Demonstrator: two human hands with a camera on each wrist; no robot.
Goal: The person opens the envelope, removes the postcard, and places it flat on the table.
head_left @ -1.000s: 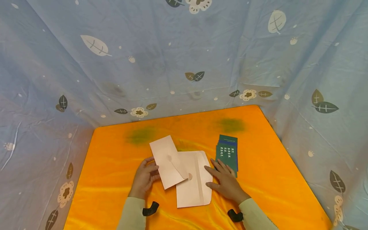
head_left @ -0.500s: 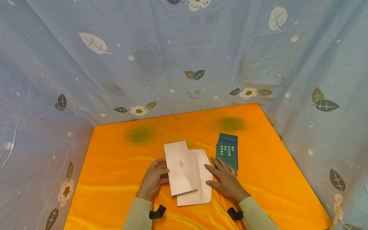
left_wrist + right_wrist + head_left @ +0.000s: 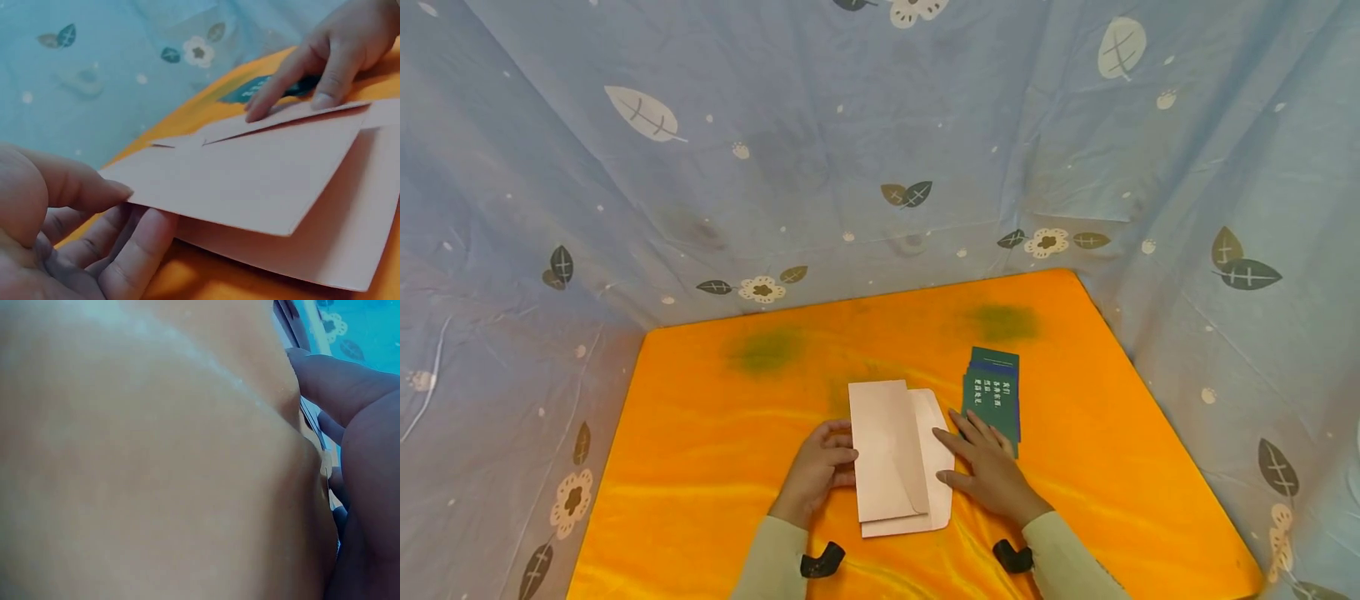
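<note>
My left hand [image 3: 817,468] pinches the left edge of a pale pink envelope [image 3: 883,454] between thumb and fingers. That envelope overlaps a second pale envelope [image 3: 936,450], whose unfolded flap shows along the right side. In the left wrist view, the held envelope [image 3: 244,175] tilts above the lower one [image 3: 337,256], with a gap between them at the near corner. My right hand [image 3: 994,477] lies with fingers spread, thumb and index fingertips on the lower envelope's flap. Its other fingers reach to the near end of the green cards [image 3: 994,408]. The right wrist view is mostly filled by skin.
A shiny orange cloth [image 3: 715,450] covers the table. Blue curtains [image 3: 820,150] with leaf and flower prints stand behind it and along both sides. Black bands [image 3: 822,560] show at both wrists, beside pale green sleeves [image 3: 1071,558].
My left hand has moved right, bringing the upper envelope over the lower one and turning it nearly parallel with it. The right hand and the green cards have stayed in place.
</note>
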